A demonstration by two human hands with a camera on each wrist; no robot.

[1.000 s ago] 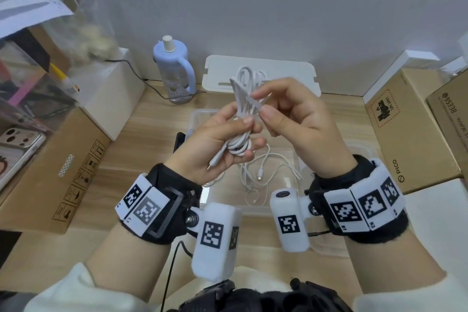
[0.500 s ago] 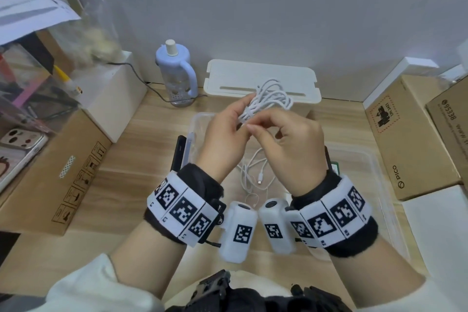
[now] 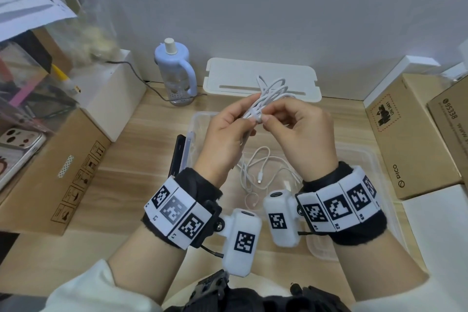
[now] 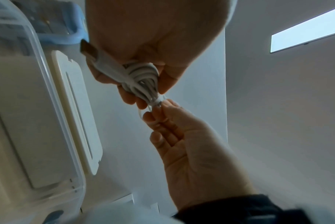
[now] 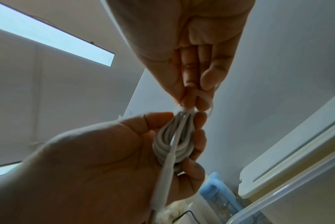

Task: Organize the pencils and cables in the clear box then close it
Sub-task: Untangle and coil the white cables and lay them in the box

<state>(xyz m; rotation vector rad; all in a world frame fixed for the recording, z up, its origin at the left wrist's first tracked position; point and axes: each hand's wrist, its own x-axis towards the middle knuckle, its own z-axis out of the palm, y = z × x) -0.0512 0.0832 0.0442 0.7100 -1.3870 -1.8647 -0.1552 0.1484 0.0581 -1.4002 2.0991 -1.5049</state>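
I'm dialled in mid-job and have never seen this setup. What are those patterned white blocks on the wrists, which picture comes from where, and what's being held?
No robot here: a person works bare-handed. The patterned bands and white blocks strapped to each wrist hold small cameras. The wide picture comes from a camera worn on the head, looking down at the desk; the other two look up along each hand from the wrists.

The left hand grips a coiled white cable, and the right hand pinches a thin tie at the bundle's waist. Below the hands sits the clear box, open, with a loose white cable lying inside. Behind it are a white lid-like tray and a pale blue bottle, with cardboard boxes at both sides. I can't pick out any pencils.
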